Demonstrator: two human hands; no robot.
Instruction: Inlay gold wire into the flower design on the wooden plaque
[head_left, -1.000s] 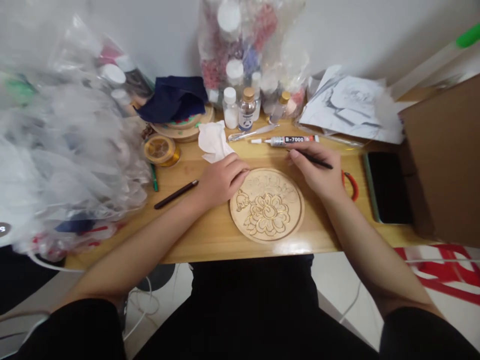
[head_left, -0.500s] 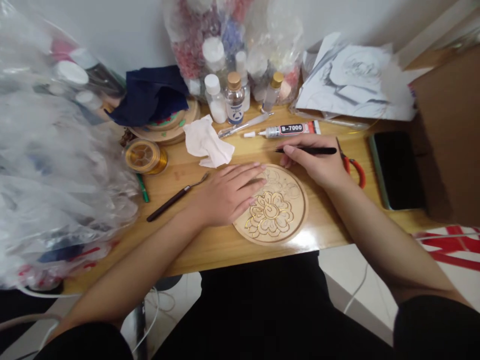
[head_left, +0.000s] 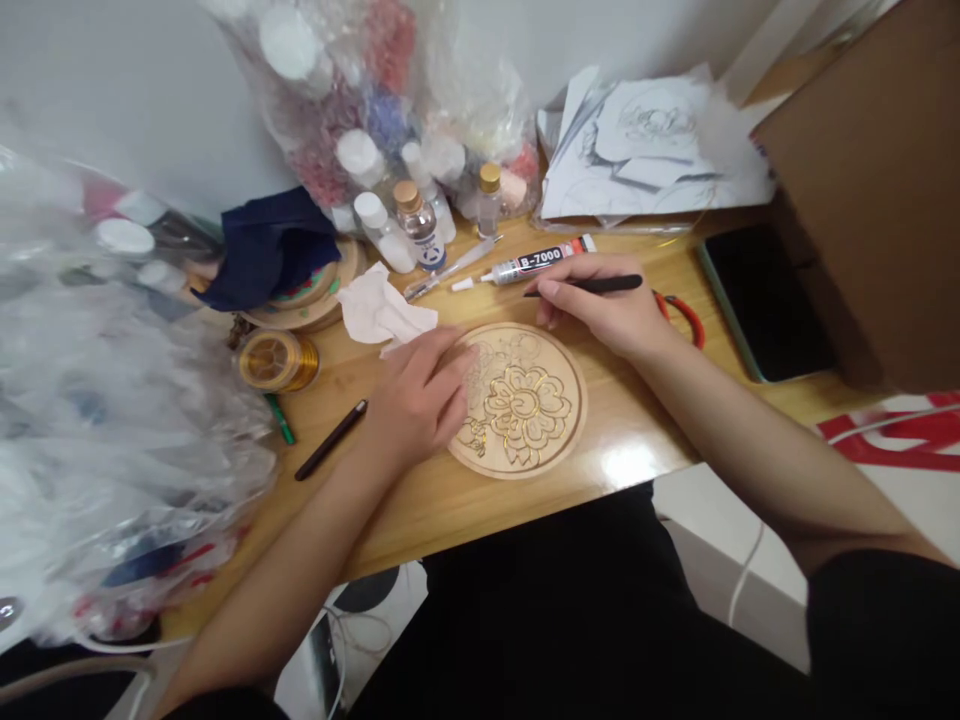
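Wooden and round, the carved disc [head_left: 525, 410] lay near the front edge of the tabletop [head_left: 622, 440], a flower outlined in gold on its face. The left hand [head_left: 416, 400] rested flat over the disc's left rim, fingers loose and gripping nothing. The right hand [head_left: 611, 315] sat just behind the disc's far right rim, its fingers pinched closed around a thin black tool [head_left: 600, 285] held roughly level. Just behind that hand, towards the back edge, lay a glue tube [head_left: 529, 266]. A crumpled tissue [head_left: 379, 310] lay beside the left fingertips, with a dark-handled pick [head_left: 330, 440] and a gold wire spool [head_left: 277, 360] further left. A phone [head_left: 765, 300] lay near the right edge.
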